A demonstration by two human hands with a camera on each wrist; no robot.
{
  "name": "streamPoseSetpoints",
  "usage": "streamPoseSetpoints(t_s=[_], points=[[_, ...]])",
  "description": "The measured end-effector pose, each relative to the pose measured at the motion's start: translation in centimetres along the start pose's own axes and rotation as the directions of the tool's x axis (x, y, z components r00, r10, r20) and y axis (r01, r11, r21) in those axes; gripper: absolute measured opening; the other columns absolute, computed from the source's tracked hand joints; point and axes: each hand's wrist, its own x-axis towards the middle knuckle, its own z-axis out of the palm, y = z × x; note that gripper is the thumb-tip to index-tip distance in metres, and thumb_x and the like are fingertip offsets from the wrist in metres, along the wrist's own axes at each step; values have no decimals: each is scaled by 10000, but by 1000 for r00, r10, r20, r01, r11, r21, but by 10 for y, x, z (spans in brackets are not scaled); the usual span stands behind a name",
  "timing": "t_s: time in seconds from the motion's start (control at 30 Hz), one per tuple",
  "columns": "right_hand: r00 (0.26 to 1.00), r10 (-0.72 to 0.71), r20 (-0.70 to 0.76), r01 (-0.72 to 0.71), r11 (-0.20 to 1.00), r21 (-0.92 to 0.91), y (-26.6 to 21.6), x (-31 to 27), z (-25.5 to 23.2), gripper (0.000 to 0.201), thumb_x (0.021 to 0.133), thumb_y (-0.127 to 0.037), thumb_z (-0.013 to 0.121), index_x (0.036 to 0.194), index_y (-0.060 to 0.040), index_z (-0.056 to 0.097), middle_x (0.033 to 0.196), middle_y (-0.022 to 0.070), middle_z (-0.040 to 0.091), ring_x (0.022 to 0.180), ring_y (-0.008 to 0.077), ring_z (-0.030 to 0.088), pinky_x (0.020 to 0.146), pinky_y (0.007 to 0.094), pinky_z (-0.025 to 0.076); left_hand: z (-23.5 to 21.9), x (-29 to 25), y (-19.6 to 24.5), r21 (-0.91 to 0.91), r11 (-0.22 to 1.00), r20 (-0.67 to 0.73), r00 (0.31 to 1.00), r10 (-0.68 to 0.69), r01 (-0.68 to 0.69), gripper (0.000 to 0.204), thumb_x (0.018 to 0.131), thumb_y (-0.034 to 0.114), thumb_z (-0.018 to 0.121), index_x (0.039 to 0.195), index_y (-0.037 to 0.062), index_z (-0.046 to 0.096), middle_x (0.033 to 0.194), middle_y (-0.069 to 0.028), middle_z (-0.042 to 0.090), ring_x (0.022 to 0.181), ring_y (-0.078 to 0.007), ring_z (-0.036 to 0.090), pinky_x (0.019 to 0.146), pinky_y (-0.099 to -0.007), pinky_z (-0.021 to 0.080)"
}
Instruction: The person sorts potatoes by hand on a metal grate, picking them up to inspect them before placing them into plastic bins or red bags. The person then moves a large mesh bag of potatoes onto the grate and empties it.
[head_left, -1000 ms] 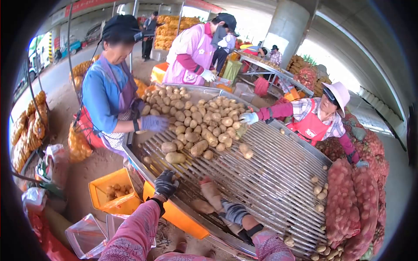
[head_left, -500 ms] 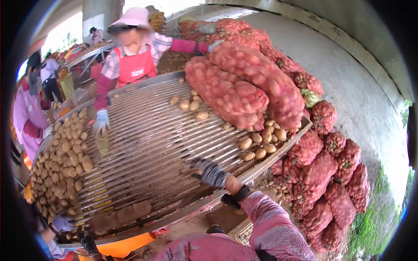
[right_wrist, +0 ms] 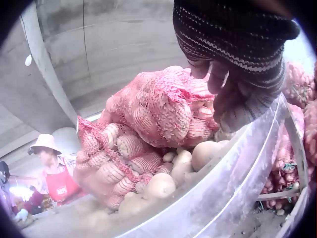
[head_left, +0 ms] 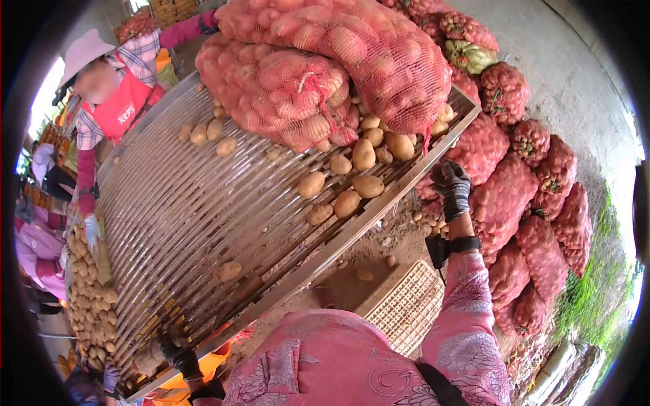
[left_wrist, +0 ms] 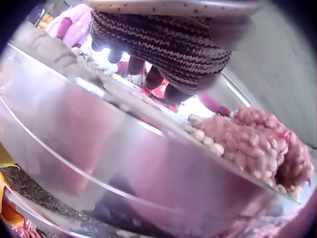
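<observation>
In the head view my gloved right hand (head_left: pixel 455 189) is beside the grooved metal table's rim (head_left: pixel 379 206), close to two red net sacks of potatoes (head_left: pixel 277 88). Its fingers are bent, and I see nothing held. The right wrist view shows this hand (right_wrist: pixel 240 64) above the rim, near a sack (right_wrist: pixel 158 106) and loose potatoes (right_wrist: pixel 161 186). At the table's lower left, my left hand (head_left: pixel 179 355) is by a brownish sleeve-like thing (head_left: pixel 147 358). In the left wrist view the left hand's (left_wrist: pixel 163 47) fingers hang loosely over the table with nothing in them.
Several potato sacks (head_left: pixel 501 206) are piled on the ground at right. A plastic crate (head_left: pixel 405 304) lies below the rim. A person in a red apron (head_left: pixel 122 101) stands across the table, one hand on a sack. A potato heap (head_left: pixel 91 298) covers the left end.
The view has swung right and nearer the sacks. My right hand has moved from over the grooves to beside the table's right corner. My left hand stays near the left end.
</observation>
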Motion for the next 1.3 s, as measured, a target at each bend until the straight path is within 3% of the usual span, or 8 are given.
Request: streamPoseSetpoints(t_s=[0.07,0.13,0.43,0.57,0.67,0.7,0.9,1.3], points=[[993,84,81,-84,996,-3,-7,12,5,315,856,-328,621,1082,-114,578,878,58,643,678,177,635,501,305,509,2,-17,63,-501,864,-47,999,20,-41,355,787,228,601,1090,44,603,1155,-174,579,1091,-349,523,968,-418,387],[970,108,219,-99,994,-52,-22,19,21,474,834,-400,628,1203,-135,493,996,49,597,727,195,633,517,331,535,14,-18,79,-82,912,1,915,403,-402,317,812,208,567,1070,29,611,1116,-186,593,1061,-360,537,941,-433,406],[910,177,376,-25,927,-375,-37,67,58,372,849,-402,600,996,-61,580,803,96,640,673,249,657,597,391,558,24,-26,88,-299,921,132,945,299,-249,297,826,160,536,1087,42,614,1111,-161,602,1088,-325,534,970,-404,392],[744,51,666,653,154,-741,-30,92,49,416,825,-345,626,1142,-82,567,749,83,621,604,210,609,531,334,532,17,-22,106,-168,877,44,885,464,-451,275,858,237,482,993,45,625,1023,-155,605,993,-343,542,903,-424,407],[962,130,241,120,592,-797,-11,131,54,387,853,-384,550,1118,-108,605,833,132,650,718,254,629,643,373,515,6,-20,152,-266,818,126,823,554,-510,298,872,280,480,993,46,617,1035,-165,591,984,-359,536,882,-441,411],[718,-172,674,670,-92,-737,6,177,33,455,884,-462,438,1129,-112,597,948,180,645,835,317,623,786,408,468,4,-18,165,-257,821,132,823,553,-510,298,872,280,480,993,46,617,1035,-165,591,984,-359,536,882,-441,411],[777,-145,613,620,5,-784,6,170,44,485,892,-484,393,1117,-109,602,995,193,632,917,347,594,835,421,438,-1,-30,234,-272,655,-16,684,730,-705,532,730,461,674,981,-1,593,937,-211,590,848,-383,558,749,-459,447],[824,-52,564,550,-167,-819,7,146,54,418,931,-377,305,1043,-87,584,1024,209,594,981,376,546,819,459,425,-7,-38,256,-263,777,128,778,615,-571,477,734,367,701,1022,6,583,860,-178,623,745,-356,599,657,-432,471]])
